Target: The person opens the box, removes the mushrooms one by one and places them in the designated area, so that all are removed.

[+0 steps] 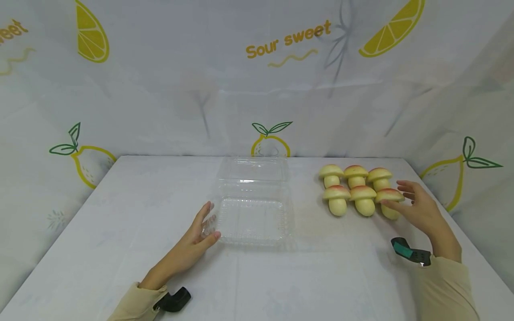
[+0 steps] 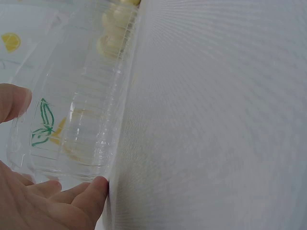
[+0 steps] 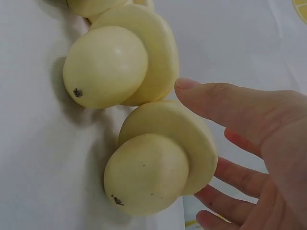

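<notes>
A clear plastic clamshell box [image 1: 252, 220] lies with its lid folded back on the white table. At its left side is my left hand [image 1: 192, 243], thumb at the rim and fingers extended low along the side wall. Toy mushrooms with pale yellow stems and red-tinged caps lie in two rows of three to the right. My right hand [image 1: 421, 209] is around the front row's rightmost mushroom [image 3: 146, 175], its thumb and fingers spread on either side of the cap. Beside that one lies the front middle mushroom [image 3: 105, 67], near the thumb tip in the right wrist view.
Behind the front row stand the back left mushroom [image 1: 331, 176], back middle mushroom [image 1: 356, 177] and back right mushroom [image 1: 379, 178]. The front left mushroom [image 1: 337, 200] is nearest the box. A lemon-printed cloth [image 1: 180, 89] hangs behind the table [image 1: 281, 285].
</notes>
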The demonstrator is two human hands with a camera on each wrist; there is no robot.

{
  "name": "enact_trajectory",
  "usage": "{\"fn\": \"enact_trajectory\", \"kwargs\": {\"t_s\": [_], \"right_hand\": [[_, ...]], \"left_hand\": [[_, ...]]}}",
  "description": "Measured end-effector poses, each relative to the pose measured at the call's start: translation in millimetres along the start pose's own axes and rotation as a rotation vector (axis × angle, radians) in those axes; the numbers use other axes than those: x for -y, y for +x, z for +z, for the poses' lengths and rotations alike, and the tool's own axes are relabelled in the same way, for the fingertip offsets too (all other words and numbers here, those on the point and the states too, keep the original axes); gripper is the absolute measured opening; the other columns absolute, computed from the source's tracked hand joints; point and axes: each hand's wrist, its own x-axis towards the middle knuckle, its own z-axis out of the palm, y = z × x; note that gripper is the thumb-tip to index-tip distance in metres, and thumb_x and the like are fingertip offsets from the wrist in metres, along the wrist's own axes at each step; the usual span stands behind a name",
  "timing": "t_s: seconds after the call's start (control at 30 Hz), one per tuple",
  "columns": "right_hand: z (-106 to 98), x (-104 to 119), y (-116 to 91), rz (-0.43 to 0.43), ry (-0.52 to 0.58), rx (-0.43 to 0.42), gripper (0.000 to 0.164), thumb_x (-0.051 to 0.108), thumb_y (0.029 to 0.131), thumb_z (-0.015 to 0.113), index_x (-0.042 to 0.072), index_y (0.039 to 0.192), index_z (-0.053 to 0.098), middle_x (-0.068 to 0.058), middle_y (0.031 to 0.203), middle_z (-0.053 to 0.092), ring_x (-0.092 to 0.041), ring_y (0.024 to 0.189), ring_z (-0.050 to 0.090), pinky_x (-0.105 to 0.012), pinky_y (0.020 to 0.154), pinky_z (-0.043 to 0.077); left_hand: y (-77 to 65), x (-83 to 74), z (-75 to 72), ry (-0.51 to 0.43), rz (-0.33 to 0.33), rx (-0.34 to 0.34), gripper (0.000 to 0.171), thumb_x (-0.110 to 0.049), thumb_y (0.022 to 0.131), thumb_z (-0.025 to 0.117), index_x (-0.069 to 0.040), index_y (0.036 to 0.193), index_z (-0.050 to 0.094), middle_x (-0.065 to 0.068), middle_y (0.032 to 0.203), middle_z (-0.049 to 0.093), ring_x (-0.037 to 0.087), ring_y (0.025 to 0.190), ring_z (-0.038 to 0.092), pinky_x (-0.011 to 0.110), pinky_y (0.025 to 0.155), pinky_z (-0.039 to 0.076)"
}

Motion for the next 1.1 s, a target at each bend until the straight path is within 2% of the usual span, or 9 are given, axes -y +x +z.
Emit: {"fn": "enact_trajectory", "kwargs": {"t_s": [0.63, 0.9, 1.1], "right_hand": [[3, 24, -2, -0.1, -0.035, -0.097, 0.075, 0.033, 0.094, 0.068, -0.007, 0.146, 0.033, -0.037, 0.142, 0.041, -0.059, 0.129, 0.035, -0.073, 0.094, 0.032], [6, 33, 0, -0.073, -0.029, -0.067, 0.078, 0.038, 0.095, 0.065, -0.005, 0.15, 0.029, -0.036, 0.148, 0.036, -0.058, 0.134, 0.031, -0.076, 0.099, 0.028], [9, 49, 0, -0.06, 0.005, -0.034, 0.083, 0.043, 0.095, 0.064, -0.001, 0.154, 0.026, -0.034, 0.153, 0.03, -0.057, 0.14, 0.026, -0.076, 0.103, 0.024]], "left_hand": [[-1.5, -2.7, 0.3, 0.014, -0.016, 0.0, 0.082, -0.022, 0.103, 0.054, -0.011, 0.159, -0.005, 0.018, 0.167, -0.004, 0.051, 0.149, 0.011, 0.058, 0.11, 0.04], [-2.3, -3.3, 0.2, 0.025, -0.024, -0.008, 0.083, -0.023, 0.103, 0.055, -0.011, 0.16, -0.005, 0.017, 0.167, -0.003, 0.05, 0.149, 0.013, 0.058, 0.11, 0.039], [-3.1, -1.7, -0.2, 0.035, -0.017, -0.003, 0.082, -0.023, 0.103, 0.053, -0.009, 0.159, -0.006, 0.019, 0.167, -0.003, 0.052, 0.149, 0.013, 0.059, 0.109, 0.039]]}}
